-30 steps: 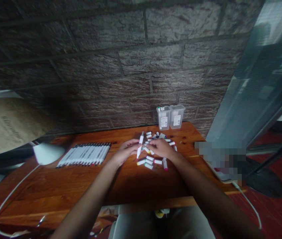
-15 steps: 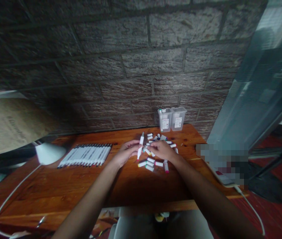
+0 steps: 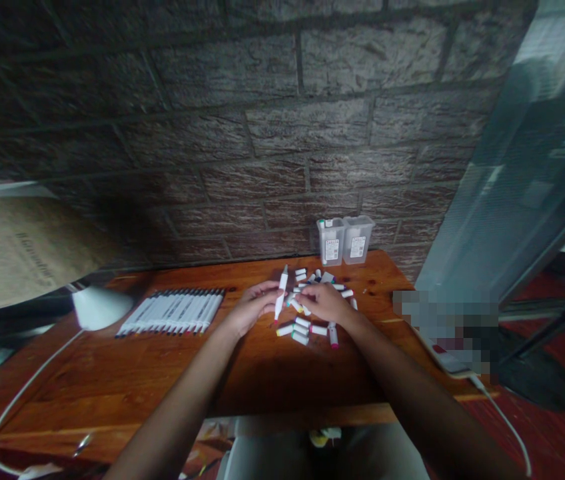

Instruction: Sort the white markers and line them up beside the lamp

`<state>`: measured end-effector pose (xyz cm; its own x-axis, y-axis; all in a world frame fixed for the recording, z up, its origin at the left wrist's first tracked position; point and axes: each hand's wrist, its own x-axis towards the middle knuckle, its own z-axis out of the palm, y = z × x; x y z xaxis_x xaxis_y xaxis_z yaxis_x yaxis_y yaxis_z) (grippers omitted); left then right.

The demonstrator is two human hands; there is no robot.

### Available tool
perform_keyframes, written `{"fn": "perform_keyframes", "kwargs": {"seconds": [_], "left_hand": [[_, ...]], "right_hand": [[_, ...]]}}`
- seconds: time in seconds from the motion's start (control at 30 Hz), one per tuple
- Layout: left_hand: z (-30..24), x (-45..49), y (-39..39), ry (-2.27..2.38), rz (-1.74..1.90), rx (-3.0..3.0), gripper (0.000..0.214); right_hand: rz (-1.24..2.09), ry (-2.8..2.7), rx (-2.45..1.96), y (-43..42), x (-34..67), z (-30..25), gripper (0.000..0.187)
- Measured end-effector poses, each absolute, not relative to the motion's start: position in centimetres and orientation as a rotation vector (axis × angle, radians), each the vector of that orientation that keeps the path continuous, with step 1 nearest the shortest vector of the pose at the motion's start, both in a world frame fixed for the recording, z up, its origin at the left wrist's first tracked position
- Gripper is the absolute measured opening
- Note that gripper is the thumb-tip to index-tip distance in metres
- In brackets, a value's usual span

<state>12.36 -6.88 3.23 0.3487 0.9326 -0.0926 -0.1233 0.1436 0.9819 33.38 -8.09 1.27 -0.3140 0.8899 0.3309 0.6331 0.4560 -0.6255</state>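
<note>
My left hand [image 3: 256, 305] is closed around a white marker [image 3: 281, 293] that stands nearly upright, its bare dark-grey end up and a red tip at the bottom. Just right of it, my right hand [image 3: 326, 301] is curled with fingertips pinched together low over a scatter of short white marker caps [image 3: 318, 330] with coloured ends. Whatever sits between those right fingertips is too small to make out. Part of the cap pile lies hidden under the right hand. Several white markers [image 3: 172, 312] lie side by side in a neat row to the left.
Two clear plastic cases [image 3: 331, 250] with labels stand at the back against the brick wall [image 3: 272, 173]. On the left is a white lamp [image 3: 100, 308] with a cable. A blurred-out device [image 3: 450, 333] lies at the right edge of the wooden table [image 3: 282, 380].
</note>
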Motion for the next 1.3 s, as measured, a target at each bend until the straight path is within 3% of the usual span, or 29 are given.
{"fn": "perform_keyframes", "kwargs": {"seconds": [1.3], "left_hand": [[3.29, 12.62, -7.23, 0.904, 0.893, 1.191, 0.039]], "right_hand": [[0.534, -2.081, -1.27, -8.34, 33.36, 1.4, 0.032]]}}
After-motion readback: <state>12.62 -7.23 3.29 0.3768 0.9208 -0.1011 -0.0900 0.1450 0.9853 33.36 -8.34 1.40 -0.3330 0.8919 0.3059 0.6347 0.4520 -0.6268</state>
